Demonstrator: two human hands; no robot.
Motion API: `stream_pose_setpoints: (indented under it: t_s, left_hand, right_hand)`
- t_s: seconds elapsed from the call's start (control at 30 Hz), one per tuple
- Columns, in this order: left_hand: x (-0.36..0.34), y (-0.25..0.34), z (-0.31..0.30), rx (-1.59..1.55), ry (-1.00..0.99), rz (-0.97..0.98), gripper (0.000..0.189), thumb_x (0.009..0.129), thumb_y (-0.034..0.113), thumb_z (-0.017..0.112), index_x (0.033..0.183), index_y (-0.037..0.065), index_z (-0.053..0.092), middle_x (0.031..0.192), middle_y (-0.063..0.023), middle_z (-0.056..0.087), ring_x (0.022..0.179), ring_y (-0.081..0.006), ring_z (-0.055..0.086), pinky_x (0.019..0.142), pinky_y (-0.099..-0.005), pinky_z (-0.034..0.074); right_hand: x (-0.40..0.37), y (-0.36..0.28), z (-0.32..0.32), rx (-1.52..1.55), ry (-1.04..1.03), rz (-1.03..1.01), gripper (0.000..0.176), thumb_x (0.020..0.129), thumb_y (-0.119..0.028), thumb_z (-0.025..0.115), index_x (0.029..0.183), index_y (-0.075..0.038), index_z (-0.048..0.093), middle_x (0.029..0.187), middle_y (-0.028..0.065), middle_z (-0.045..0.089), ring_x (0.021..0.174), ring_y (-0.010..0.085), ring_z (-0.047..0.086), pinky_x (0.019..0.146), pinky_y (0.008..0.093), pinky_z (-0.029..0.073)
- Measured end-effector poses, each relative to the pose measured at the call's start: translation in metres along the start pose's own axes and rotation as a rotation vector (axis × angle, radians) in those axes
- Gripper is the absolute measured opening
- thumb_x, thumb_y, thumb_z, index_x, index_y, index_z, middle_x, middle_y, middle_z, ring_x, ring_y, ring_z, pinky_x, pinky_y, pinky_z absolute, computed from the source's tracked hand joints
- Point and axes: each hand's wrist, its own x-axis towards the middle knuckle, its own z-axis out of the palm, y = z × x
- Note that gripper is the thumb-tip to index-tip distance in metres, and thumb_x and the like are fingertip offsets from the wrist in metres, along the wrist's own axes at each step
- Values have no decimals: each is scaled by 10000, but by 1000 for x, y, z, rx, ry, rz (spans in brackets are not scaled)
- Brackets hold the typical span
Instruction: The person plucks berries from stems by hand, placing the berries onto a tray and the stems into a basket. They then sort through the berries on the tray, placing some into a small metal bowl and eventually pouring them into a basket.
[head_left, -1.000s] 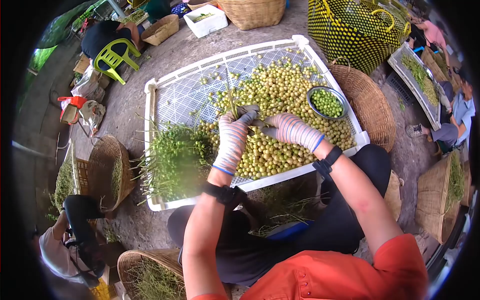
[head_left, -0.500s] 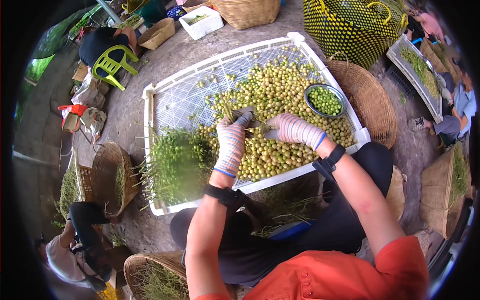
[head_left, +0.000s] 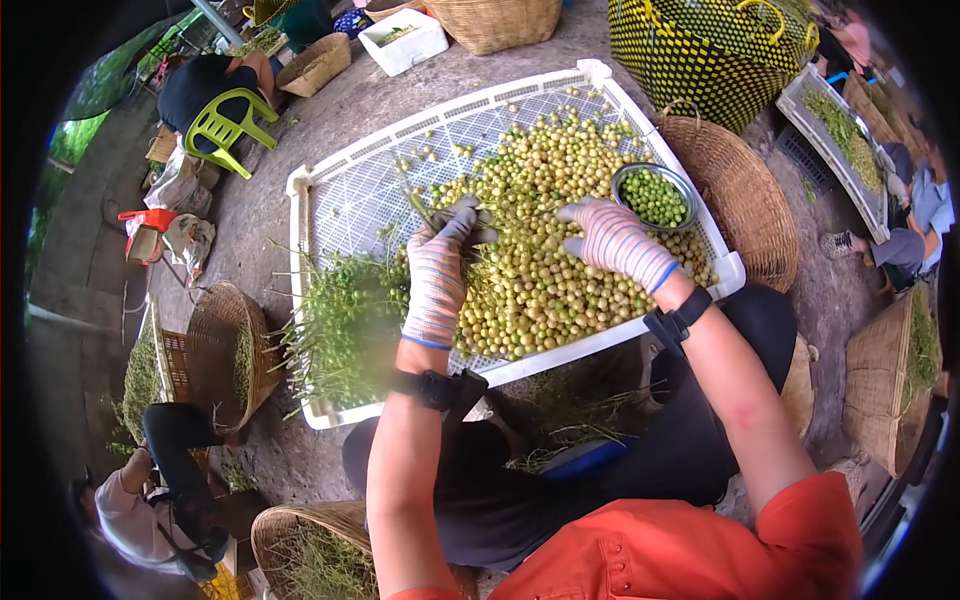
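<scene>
Head camera looks down on a seated person's two hands in striped gloves, working over a white perforated plastic tray that rests in front of the knees. A heap of small round yellow-green fruits covers most of the tray.

The left hand has its grip clenched around a thin green sprig, which pokes up and away from the glove above the edge of the heap. The right hand has its grip released, with fingers spread and nothing in them. It hovers above the fruits, just beside a small steel bowl filled with greener fruits.

A tangle of stripped green stalks lies at the tray's left end. A brown wicker basket sits just beyond the tray's right edge.

The sprig looks very light, thin and bendy, so it is likely best pinched on its bare stalk, close to the fruit being pulled. The fruits look firm, smooth and quick to roll, and probably bruise if squeezed. A gentle fingertip pinch would suit a single fruit, and a cupped palm would suit several. The gloves likely add friction but dull the sense of touch.
</scene>
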Motion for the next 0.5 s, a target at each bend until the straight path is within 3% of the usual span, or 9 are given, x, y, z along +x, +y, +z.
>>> stream_pose_setpoints:
  t_s: [0.03, 0.17, 0.2, 0.23, 0.27, 0.3, 0.33, 0.4, 0.5]
  left_hand:
    - [-5, 7, 5, 1, -94, 1, 208, 859, 98, 625, 1029, -22, 628, 844, -95, 682, 673, -180, 644, 636, -261, 491]
    - [-58, -1, 44, 318, -547, -301, 178, 796, 55, 579, 951, 5, 651, 758, -62, 662, 626, -144, 618, 568, -259, 497]
    - [-74, -28, 48, 504, -626, -218, 180, 797, 74, 580, 952, 17, 653, 754, -105, 664, 608, -154, 627, 571, -303, 506]
    - [-88, -52, 55, 547, -652, -339, 194, 801, 116, 601, 968, 34, 658, 773, -158, 659, 648, -214, 650, 627, -348, 511]
    - [-100, -64, 65, 960, -731, -324, 229, 847, 136, 598, 1048, 27, 619, 813, -88, 663, 666, -146, 626, 628, -299, 510]
    - [-114, -77, 68, 966, -745, -199, 285, 834, 176, 624, 1082, 36, 610, 797, -118, 663, 680, -193, 633, 647, -343, 505]
    - [-125, -130, 56, 949, -681, 174, 320, 827, 197, 631, 1104, 39, 605, 791, -146, 666, 701, -261, 640, 670, -373, 500]
    - [-128, -103, 65, 1061, -786, -203, 385, 812, 260, 645, 1127, 42, 604, 776, -177, 665, 722, -306, 644, 674, -386, 501]
    - [-115, -65, 65, 1170, -732, -270, 446, 798, 318, 652, 1141, 38, 602, 774, -197, 660, 731, -319, 646, 670, -388, 501]
  right_hand:
    - [2, -1, -4, 138, -10, 67, 374, 797, -316, 641, 1099, -96, 633, 1011, 149, 657, 928, 293, 627, 838, 402, 485]
    - [16, 9, -5, 393, 134, 175, 258, 816, -272, 628, 1012, -111, 674, 840, 143, 682, 755, 289, 656, 710, 363, 516]
    - [18, 17, 0, 422, 222, 121, 237, 813, -257, 635, 994, -111, 681, 806, 145, 681, 712, 282, 656, 676, 355, 517]
    - [19, 18, 0, 503, 241, 110, 207, 815, -233, 640, 978, -114, 689, 771, 142, 680, 662, 258, 648, 643, 344, 512]
    - [17, 13, -5, 543, 190, 139, 207, 820, -227, 636, 985, -115, 689, 794, 142, 683, 675, 241, 648, 655, 338, 509]
    - [19, 14, -1, 588, 145, 123, 203, 824, -220, 631, 983, -108, 687, 813, 140, 685, 699, 241, 652, 668, 335, 510]
    - [21, 14, 4, 632, 99, 106, 200, 827, -213, 626, 982, -101, 685, 832, 138, 687, 724, 241, 657, 682, 333, 511]
    - [27, 3, 11, 447, 139, -135, 196, 840, -163, 577, 1000, -111, 678, 922, 123, 680, 860, 292, 647, 796, 360, 511]
    - [43, -10, 32, 56, 123, -176, 336, 817, -97, 545, 1141, -152, 611, 1175, 108, 595, 1095, 300, 547, 950, 394, 430]
